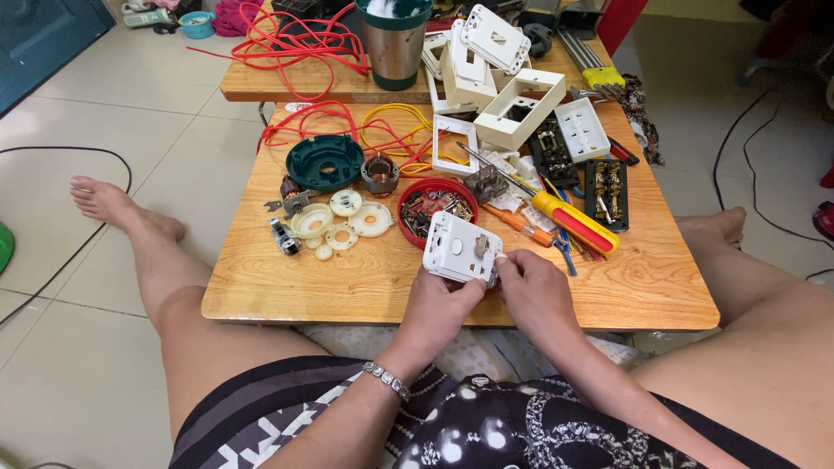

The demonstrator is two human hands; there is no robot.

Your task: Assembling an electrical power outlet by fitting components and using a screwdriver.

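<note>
A white switch plate [461, 248] is held just above the near edge of the wooden counter [347, 287], tilted with its back toward the camera, in front of a red bowl of small parts [437, 207]. It is cradled from below by the left hand [445, 300], fingers curled under its lower edge, while its right corner is pinched by the fingertips of the right hand [532, 282]. For work on the small metal piece at the plate's middle, the plate is best kept braced low over the counter, so that anything dropped lands on the wood and not in the lap. A yellow-handled screwdriver [575, 221] lies just beside the right hand, within easy reach, and the white gears [343, 221] are kept well apart to the left.
</note>
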